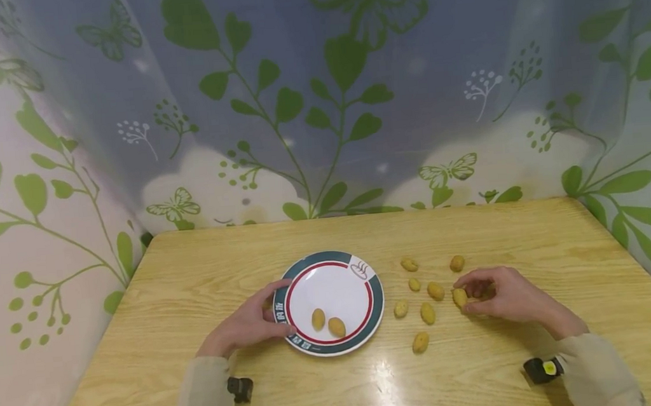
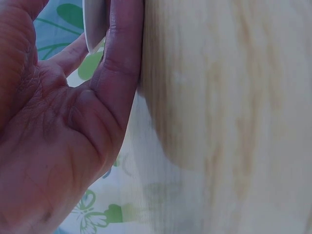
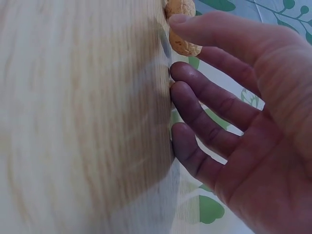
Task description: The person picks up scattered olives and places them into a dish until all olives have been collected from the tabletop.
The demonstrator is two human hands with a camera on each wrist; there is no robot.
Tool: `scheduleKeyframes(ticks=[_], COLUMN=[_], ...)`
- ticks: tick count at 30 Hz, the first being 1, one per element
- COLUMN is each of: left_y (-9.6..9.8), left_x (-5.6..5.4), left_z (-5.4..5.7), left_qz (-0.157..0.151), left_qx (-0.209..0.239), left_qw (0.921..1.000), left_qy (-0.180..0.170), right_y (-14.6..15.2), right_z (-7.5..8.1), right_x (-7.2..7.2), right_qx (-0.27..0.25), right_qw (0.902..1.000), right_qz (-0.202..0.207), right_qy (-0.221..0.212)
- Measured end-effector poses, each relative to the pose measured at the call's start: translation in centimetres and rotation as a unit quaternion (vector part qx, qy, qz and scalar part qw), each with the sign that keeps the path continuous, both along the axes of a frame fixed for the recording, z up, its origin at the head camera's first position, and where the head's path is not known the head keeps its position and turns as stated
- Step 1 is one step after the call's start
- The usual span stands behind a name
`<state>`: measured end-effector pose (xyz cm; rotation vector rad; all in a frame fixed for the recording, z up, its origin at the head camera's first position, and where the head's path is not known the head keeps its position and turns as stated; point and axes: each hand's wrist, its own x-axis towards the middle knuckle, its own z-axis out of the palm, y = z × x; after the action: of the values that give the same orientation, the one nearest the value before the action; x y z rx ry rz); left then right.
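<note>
At the left edge of the plate (image 1: 339, 348), my left hand (image 1: 249, 320) grips the rim, thumb in front and index finger farther back. The plate is white with a dark green border and a red ring. Two tan walnuts (image 1: 337, 327) lie inside it. In the left wrist view, the plate's pale edge (image 2: 95, 29) shows between the fingers. My right hand (image 1: 502, 294) pinches a wrinkled, oval walnut (image 3: 185, 44) between thumb and index finger, close over the table. Its other fingers are bent, with their tips at the tabletop.
Several more walnuts (image 1: 428, 313) lie scattered on the wooden table (image 1: 215, 256) between the plate and my right hand. One walnut (image 1: 457, 263) sits just behind that hand. A leaf-patterned curtain (image 1: 320, 133) hangs along the table's back and sides.
</note>
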<state>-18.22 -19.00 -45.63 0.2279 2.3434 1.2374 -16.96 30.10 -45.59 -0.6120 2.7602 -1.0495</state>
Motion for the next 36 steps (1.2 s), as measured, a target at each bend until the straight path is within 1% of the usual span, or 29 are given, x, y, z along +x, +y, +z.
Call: scheduleKeyframes(ticks=[5, 10, 14, 18, 22, 29, 36], left_y=[-0.1, -0.1, 0.0, 0.0, -0.1, -0.1, -0.1], left_x=[-0.1, -0.2, -0.2, -0.2, -0.2, -0.1, -0.1], left_z=[-0.1, -0.1, -0.1, -0.1, -0.1, -0.1, -0.1], left_qz=[-0.008, -0.004, -0.003, -0.003, -0.001, 0.0, 0.001], left_qx=[0.006, -0.001, -0.003, -0.004, -0.008, -0.001, -0.005], left_qw=[0.9999, 1.0, 1.0, 1.0, 1.0, 1.0, 1.0], left_qy=[0.001, 0.003, 0.004, 0.005, 0.004, 0.001, 0.004], right_y=[-0.1, -0.2, -0.4, -0.7, -1.1, -2.1, -3.2], right_z=[0.3, 0.5, 0.6, 0.6, 0.7, 1.4, 1.9], right_x=[0.2, 0.3, 0.2, 0.2, 0.1, 0.1, 0.1], right_qx=[0.0, -0.009, -0.013, -0.017, -0.02, -0.022, -0.012], right_qw=[0.9999, 0.9999, 0.9998, 0.999, 0.9979, 0.9981, 0.9989], right_qz=[-0.01, -0.003, 0.004, 0.01, 0.016, 0.016, 0.016], right_qy=[-0.007, -0.004, 0.012, 0.041, 0.059, 0.054, 0.043])
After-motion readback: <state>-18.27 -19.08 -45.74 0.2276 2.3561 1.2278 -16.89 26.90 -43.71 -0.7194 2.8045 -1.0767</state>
